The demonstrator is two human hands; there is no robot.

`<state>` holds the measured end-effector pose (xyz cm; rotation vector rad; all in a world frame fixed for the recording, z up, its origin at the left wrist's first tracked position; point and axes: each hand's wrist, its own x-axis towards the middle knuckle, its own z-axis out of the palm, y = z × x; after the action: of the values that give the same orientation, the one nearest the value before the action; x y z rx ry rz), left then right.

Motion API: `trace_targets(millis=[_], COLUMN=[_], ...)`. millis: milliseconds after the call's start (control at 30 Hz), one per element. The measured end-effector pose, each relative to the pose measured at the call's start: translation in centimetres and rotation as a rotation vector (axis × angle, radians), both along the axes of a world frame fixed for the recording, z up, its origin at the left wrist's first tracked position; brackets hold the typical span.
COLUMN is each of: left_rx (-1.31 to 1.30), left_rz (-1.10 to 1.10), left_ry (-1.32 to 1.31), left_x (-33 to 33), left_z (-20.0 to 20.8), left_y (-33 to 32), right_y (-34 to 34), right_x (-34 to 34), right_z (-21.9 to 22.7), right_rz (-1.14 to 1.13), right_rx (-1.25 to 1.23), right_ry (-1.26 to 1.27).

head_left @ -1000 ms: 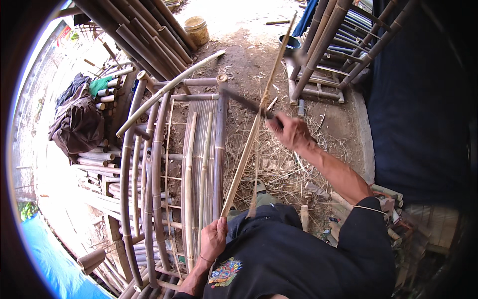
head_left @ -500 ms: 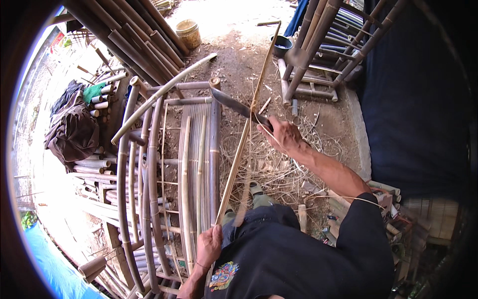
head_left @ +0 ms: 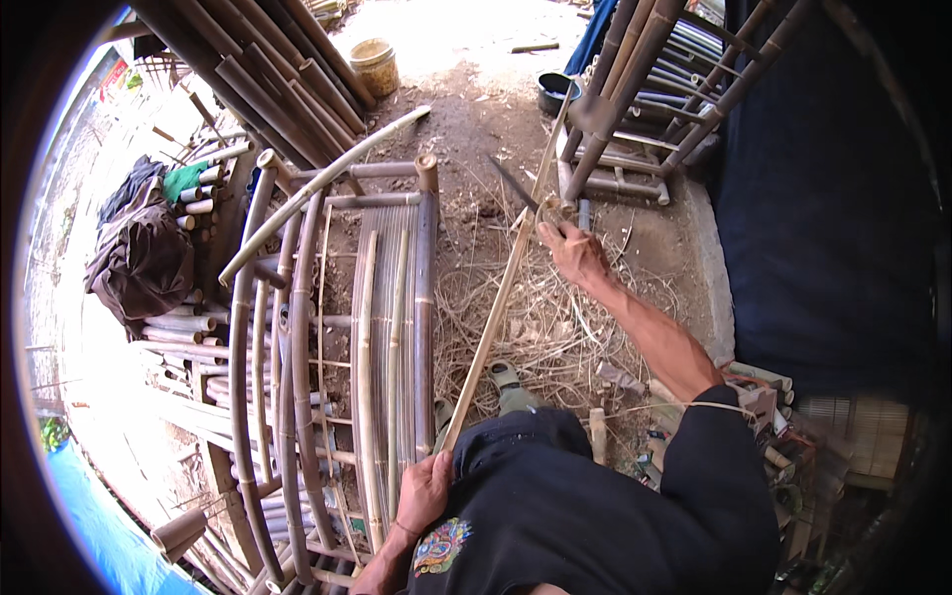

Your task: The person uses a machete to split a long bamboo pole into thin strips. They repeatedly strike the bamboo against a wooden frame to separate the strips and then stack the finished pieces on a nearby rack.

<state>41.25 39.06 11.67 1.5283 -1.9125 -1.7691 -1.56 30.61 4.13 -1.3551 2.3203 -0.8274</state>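
My left hand (head_left: pixel 425 491), low in front of my body, is closed round the near end of a long pale bamboo strip (head_left: pixel 490 338). The strip slants up and away to the right, its far tip near a dark bucket (head_left: pixel 556 93). Farther along it, my right hand (head_left: pixel 573 252) grips a long knife with a dark blade (head_left: pixel 513 183). The blade crosses the strip and points away to the upper left, looking thin from here. Pale shavings bunch where knife and strip meet; the exact contact there is hidden.
A bamboo bench frame (head_left: pixel 426 297) stands close on my left, with loose bamboo pieces (head_left: pixel 367 367) lying on it. Curled shavings (head_left: pixel 555 347) litter the ground ahead. Another bamboo frame (head_left: pixel 620 188) stands at far right, beside a dark cloth (head_left: pixel 823 228). Bamboo poles (head_left: pixel 268 79) lean at far left.
My right hand has moved slightly away from me with the knife, and the blade has turned to look narrower. The strip's far end has swung right and lower; my left hand has shifted slightly right.
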Motion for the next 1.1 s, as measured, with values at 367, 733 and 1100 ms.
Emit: trace_targets(millis=[367, 733, 1100], left_rx=[0.384, 0.375, 0.475], left_rz=[0.001, 0.169, 0.216], left_ry=[0.123, 0.674, 0.620], left_x=[2.6, -7.8, -6.2], left_z=[-1.0, -1.8, -1.2], left_y=[-0.4, -7.8, -6.6], right_y=[0.4, -1.3, 2.4], right_x=[8.1, 12.3, 12.0], right_z=[4.0, 6.0, 7.6], right_rz=[-0.019, 0.159, 0.292], right_rx=[-0.371, -0.155, -0.150], right_ry=[-0.488, -0.942, -1.177])
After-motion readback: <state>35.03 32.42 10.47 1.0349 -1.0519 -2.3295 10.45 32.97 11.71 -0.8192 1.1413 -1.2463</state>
